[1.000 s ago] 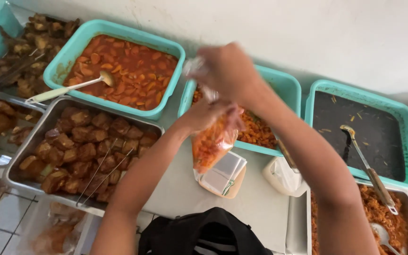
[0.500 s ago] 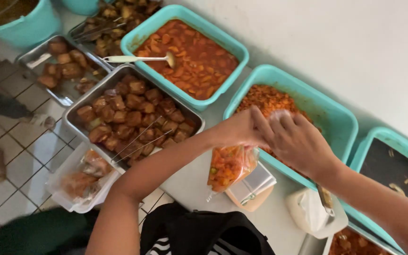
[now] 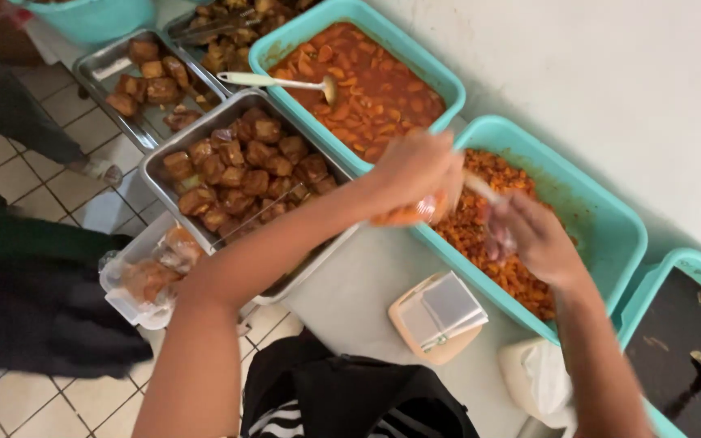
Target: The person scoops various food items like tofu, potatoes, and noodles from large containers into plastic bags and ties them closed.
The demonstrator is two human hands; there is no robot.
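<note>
Nearest, below the teal tub of orange shredded food [image 3: 610, 235]: dark bag [image 3: 359, 397], small tan box of clear sheets [image 3: 440, 318], white plastic bag [image 3: 539, 377]. Over the tub's near rim: left hand [image 3: 415, 172], fingers closed on the neck of a clear plastic bag [image 3: 407, 212] holding orange food; right hand [image 3: 539, 239], fingers curled around a thin, blurred strip, kind not discernible. Best kept over the tub, neck pinched tight, so spills fall back in. Left of the tub: steel tray of brown fried cubes [image 3: 241, 166]. Beyond the tub: second teal tub of red stew [image 3: 359, 77] with ladle [image 3: 281, 82].
</note>
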